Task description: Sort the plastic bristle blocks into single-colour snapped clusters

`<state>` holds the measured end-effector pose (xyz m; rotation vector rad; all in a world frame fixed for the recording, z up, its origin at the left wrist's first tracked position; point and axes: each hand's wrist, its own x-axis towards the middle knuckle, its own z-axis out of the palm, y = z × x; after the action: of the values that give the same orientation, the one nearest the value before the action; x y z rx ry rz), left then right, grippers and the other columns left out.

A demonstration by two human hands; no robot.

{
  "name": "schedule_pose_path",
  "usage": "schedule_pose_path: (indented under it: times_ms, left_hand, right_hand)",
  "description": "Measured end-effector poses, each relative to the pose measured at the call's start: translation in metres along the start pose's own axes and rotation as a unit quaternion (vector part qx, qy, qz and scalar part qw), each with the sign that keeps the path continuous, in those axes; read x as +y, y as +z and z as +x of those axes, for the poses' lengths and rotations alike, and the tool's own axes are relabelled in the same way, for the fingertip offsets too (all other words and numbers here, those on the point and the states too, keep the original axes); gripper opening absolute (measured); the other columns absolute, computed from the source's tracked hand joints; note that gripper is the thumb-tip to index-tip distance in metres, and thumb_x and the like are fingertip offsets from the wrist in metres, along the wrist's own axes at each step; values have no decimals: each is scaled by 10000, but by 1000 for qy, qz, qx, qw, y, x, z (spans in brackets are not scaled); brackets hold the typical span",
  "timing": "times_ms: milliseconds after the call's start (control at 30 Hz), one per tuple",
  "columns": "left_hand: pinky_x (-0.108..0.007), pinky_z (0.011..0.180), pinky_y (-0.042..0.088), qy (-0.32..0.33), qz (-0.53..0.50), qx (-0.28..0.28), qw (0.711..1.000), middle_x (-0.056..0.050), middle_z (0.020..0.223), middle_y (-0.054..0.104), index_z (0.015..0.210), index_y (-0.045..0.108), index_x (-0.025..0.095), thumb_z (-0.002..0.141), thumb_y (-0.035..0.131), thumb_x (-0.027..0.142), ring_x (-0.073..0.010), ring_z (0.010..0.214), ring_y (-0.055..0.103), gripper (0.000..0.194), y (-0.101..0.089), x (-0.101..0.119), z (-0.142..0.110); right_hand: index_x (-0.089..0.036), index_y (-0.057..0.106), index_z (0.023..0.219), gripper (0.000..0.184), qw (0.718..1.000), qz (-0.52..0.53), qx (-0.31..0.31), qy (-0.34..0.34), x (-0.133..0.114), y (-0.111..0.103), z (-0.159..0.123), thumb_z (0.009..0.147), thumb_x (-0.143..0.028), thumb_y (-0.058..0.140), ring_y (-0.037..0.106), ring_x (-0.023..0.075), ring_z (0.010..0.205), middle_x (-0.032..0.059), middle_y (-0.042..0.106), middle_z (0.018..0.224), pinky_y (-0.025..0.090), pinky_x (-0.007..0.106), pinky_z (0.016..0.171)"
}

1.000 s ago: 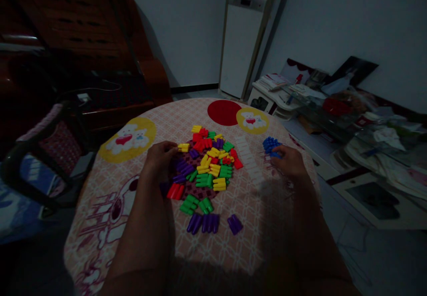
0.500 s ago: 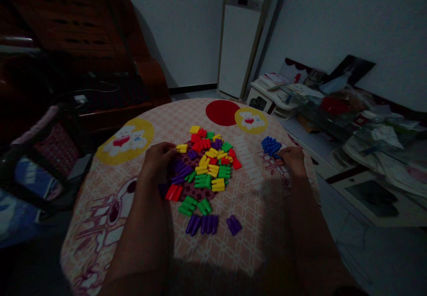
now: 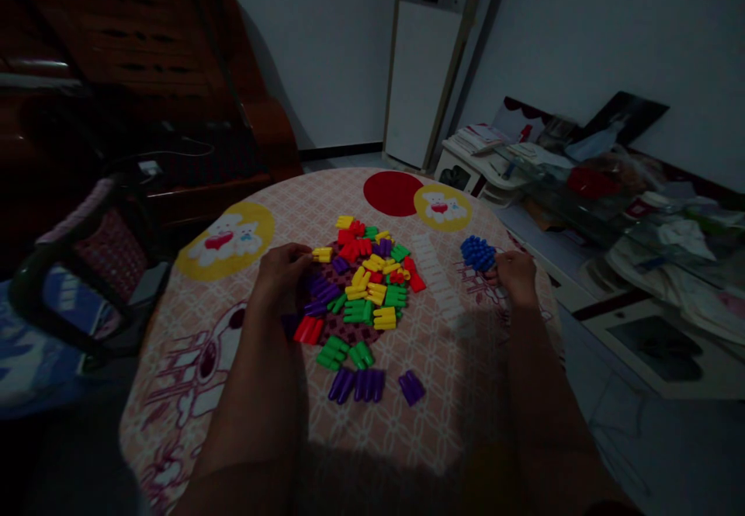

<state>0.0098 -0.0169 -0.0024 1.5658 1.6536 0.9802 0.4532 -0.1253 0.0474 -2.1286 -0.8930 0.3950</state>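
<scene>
blocks (image 3: 369,385) in purple lay lower centre; above, your right hand (image 3: 517,274) bunched its fingers by the blue cluster (image 3: 478,254), right of centre, while your left hand (image 3: 282,269) fingered a yellow block (image 3: 322,254), both grips unclear, seemingly needing light fingertips.

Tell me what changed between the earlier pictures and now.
The right hand has drawn slightly rightward, to the edge of the blue pieces; its grip is unclear. The left hand, beside a yellow piece, and the multicoloured pieces stayed put.
</scene>
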Motion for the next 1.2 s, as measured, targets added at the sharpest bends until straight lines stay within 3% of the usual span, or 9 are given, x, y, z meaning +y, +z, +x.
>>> schedule_pose_path:
  times_ms: [100,167,300,367,467,667,767,933,1200]
  left_hand:
    - [-295,643,515,8,8,-5,1000,-75,839,755,984,767,187,708,658,413,-232,762,679,374,-1,2,1]
    - [-298,652,516,7,15,-3,1000,-73,821,751,990,768,177,702,658,410,-236,764,685,386,-4,5,2]
    - [-294,670,509,7,44,43,998,-75,813,750,979,776,165,709,635,378,-241,794,688,372,-11,8,4]
    - [-290,665,505,-1,47,65,997,-73,799,748,979,778,160,724,612,366,-234,777,685,367,-14,8,5]
    - [-274,639,498,-29,28,84,996,-69,797,748,984,774,146,737,587,353,-209,723,671,373,-15,4,6]
    - [-244,614,486,-53,5,67,996,-61,823,756,970,772,147,721,612,320,-183,710,660,343,-12,-2,6]
    - [-243,630,486,-46,14,76,996,-62,848,759,948,774,152,734,615,296,-185,736,667,303,-12,-3,6]
    - [-244,617,480,-48,-18,67,996,-63,801,743,978,762,135,743,608,280,-175,686,655,316,-11,-6,7]
    - [-242,590,483,-67,-66,67,993,-38,717,698,953,752,137,748,620,271,-157,612,626,278,-8,-12,11]
  right_hand:
    - [-94,740,951,296,986,-127,55,-93,-5,-6,-5,836,-279,540,711,263,691,119,718,678,547,353,722]
    - [-112,747,941,278,974,-153,44,-161,-13,-6,-13,825,-281,560,718,265,783,123,744,763,530,349,786]
    - [-146,749,957,254,957,-109,-130,-237,-35,11,-40,839,-304,588,695,207,721,76,746,781,502,287,711]
    - [-159,749,945,233,927,-99,-224,-284,-44,26,-57,841,-317,613,685,194,726,65,743,786,488,272,698]
    - [-164,751,916,183,886,-93,-313,-329,-49,52,-81,824,-287,650,679,194,759,67,743,821,482,274,703]
    - [-177,717,1192,409,840,44,-459,-287,-51,85,-117,794,-268,713,704,200,839,73,743,967,543,304,751]
    - [-171,709,1216,423,839,97,-459,-275,-54,84,-116,810,-291,694,711,203,858,80,742,1006,558,320,776]
    - [-158,748,1036,247,849,77,-416,-317,-56,73,-114,829,-262,661,702,201,800,63,744,885,538,307,741]
    - [-171,735,1017,170,762,-47,-426,-486,-54,63,-171,854,-198,696,675,173,783,59,739,871,450,269,706]
